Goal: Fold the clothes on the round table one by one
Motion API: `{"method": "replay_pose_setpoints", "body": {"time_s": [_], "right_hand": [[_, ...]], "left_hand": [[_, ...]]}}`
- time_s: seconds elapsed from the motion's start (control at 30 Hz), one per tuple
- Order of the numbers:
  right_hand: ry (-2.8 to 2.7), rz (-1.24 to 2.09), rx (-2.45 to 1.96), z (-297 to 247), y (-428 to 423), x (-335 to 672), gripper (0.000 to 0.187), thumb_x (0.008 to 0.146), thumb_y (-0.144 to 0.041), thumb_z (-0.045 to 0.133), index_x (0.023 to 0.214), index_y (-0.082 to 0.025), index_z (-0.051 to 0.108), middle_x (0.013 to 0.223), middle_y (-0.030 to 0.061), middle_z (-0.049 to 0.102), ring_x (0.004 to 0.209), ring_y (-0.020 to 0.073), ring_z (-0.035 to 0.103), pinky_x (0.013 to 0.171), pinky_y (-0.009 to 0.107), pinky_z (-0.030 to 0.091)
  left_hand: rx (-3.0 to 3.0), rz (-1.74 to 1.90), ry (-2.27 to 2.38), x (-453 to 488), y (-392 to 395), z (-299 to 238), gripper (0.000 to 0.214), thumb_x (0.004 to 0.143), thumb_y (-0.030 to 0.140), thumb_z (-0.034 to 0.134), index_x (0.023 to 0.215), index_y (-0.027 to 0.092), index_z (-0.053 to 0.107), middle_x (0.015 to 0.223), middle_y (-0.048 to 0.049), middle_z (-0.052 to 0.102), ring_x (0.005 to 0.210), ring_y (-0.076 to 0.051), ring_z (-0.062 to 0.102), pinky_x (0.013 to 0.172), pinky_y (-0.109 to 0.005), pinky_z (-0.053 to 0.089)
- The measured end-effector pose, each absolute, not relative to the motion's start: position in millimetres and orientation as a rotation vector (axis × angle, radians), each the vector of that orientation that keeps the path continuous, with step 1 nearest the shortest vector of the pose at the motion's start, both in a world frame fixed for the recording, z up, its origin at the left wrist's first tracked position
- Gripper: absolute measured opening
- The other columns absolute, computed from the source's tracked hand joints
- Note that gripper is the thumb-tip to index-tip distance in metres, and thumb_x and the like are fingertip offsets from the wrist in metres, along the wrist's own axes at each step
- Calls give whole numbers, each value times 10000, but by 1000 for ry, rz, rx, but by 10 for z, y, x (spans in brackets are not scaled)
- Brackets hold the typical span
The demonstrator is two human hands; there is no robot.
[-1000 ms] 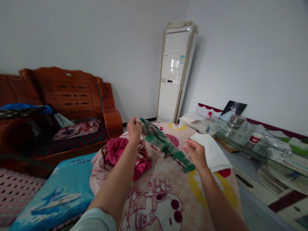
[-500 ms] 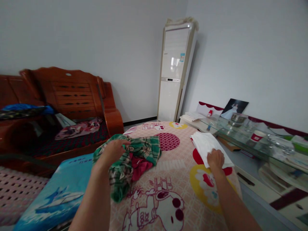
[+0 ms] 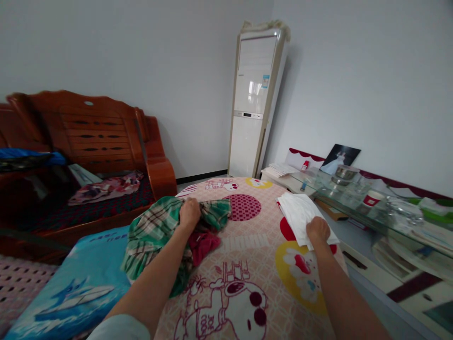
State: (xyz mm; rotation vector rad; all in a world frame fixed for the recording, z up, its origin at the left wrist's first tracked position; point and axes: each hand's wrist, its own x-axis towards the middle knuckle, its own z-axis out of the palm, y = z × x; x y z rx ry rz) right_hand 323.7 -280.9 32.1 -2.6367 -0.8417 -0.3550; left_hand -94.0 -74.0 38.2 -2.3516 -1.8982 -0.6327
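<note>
A crumpled green plaid cloth (image 3: 152,226) lies on the left side of the patterned table cover (image 3: 247,255). My left hand (image 3: 190,213) is closed on its upper part, fingers bunched into the fabric. Out from under the plaid folds shows a dark red cloth (image 3: 203,246). On the right side of the table, my right hand (image 3: 318,231) is curled closed on the near right part of a folded white cloth (image 3: 295,215). Its fingertips are hidden from me.
A blue printed cushion (image 3: 81,278) borders the table on the left, with a wooden sofa (image 3: 95,137) behind it. A white standing air conditioner (image 3: 247,108) fills the corner. Along the right runs a glass-topped cabinet (image 3: 339,198) with a paper cup (image 3: 371,199) and a metal bowl (image 3: 345,174).
My left hand has shifted right and closed on the green plaid cloth, which has moved and spread at the left. The right hand stays on the white cloth. The view has shifted slightly.
</note>
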Motion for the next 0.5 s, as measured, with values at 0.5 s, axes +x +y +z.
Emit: {"method": "replay_pose_setpoints", "body": {"time_s": [0.5], "right_hand": [[-1161, 301, -1228, 1307, -2519, 1846, 86, 707, -264, 587, 730, -183, 602, 578, -27, 610, 528, 142, 572, 550, 258, 473]], "left_hand": [[-3226, -1459, -744, -133, -1485, 1121, 480, 776, 204, 612, 1255, 226, 587, 1292, -95, 568, 829, -135, 625, 755, -267, 519]]}}
